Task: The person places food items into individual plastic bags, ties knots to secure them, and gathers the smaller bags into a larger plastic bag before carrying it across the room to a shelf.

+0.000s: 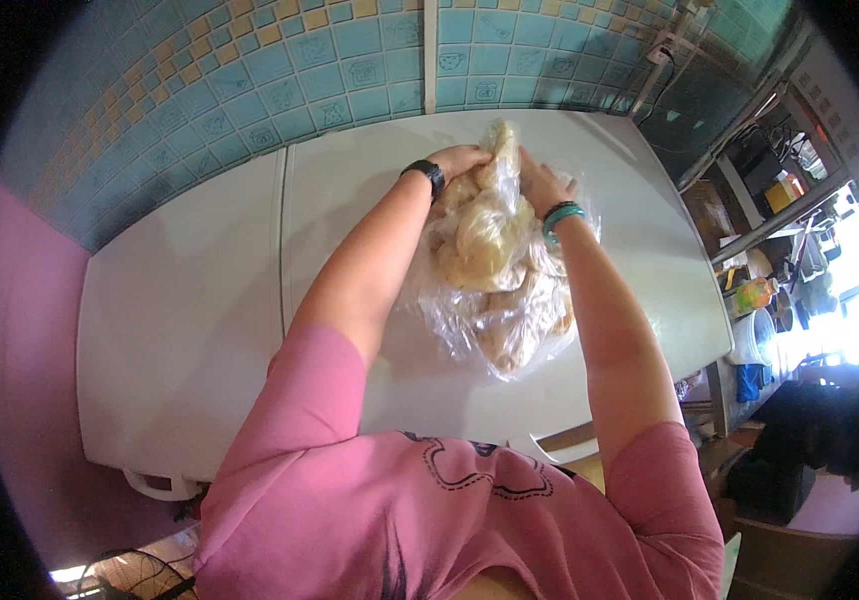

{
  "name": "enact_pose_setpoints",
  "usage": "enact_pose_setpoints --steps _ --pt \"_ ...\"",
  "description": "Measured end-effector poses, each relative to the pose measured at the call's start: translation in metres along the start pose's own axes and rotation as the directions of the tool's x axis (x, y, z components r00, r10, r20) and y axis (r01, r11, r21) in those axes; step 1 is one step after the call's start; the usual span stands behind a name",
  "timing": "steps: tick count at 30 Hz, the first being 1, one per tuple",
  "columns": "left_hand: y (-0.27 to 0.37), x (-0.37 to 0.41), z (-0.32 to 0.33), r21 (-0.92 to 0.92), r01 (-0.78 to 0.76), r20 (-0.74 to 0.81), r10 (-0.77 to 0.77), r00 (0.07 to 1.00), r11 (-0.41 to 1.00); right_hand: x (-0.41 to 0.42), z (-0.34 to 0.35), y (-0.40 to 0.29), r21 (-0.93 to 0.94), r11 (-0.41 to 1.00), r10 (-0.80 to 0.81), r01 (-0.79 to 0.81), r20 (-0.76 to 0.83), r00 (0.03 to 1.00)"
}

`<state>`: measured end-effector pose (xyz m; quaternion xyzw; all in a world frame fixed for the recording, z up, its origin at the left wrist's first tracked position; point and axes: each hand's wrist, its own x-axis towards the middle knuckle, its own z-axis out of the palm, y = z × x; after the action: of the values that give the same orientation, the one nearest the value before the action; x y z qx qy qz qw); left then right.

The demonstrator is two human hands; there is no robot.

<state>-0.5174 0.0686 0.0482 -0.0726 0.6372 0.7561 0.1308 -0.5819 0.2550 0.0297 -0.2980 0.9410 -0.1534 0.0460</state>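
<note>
A heap of clear plastic bags (485,244) lies on the white folding table (181,322), with pale yellowish, lumpy contents I cannot identify. At the heap's far end, my left hand (463,160) rests against the left side, its fingers beside an upright pale piece wrapped in plastic (503,146). On the opposite side, my right hand (547,184) touches the plastic, its fingers partly hidden by the bag. Whether either hand grips the plastic firmly is unclear. Loose, crumpled film spreads around the near end of the heap.
A tiled wall (369,60) borders the table's far side, and a pink wall (24,300) stands at the left. Beyond the right edge are a white bucket (752,337), an orange-and-green container (756,294) and a cluttered shelf (782,191). A seam (283,240) crosses the tabletop.
</note>
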Motion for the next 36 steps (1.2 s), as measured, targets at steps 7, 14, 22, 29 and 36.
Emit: enact_pose_setpoints --steps 7,14,22,29,36 --pt "0.01 -0.028 0.023 0.583 -0.362 0.14 0.349 0.926 0.728 -0.054 0.009 0.038 0.245 0.956 -0.05 0.159 -0.399 0.916" --pt "-0.01 -0.019 0.065 0.738 -0.194 0.144 0.129 0.981 0.646 -0.075 0.017 0.12 0.283 0.931 -0.055 0.229 -0.513 0.857" --pt "-0.017 0.014 0.05 0.875 -0.075 0.042 0.08 0.996 0.478 -0.091 -0.027 0.136 0.872 0.484 0.407 -0.071 -0.153 0.9" --pt "0.013 -0.044 0.05 0.984 0.177 -0.17 0.471 0.866 0.03 -0.184 -0.128 0.073 0.897 0.035 0.111 0.441 -0.442 0.89" --pt "-0.024 -0.198 0.081 0.939 -0.196 0.285 0.323 0.902 -0.282 -0.262 -0.105 0.048 0.963 0.204 0.193 0.178 -0.218 0.957"
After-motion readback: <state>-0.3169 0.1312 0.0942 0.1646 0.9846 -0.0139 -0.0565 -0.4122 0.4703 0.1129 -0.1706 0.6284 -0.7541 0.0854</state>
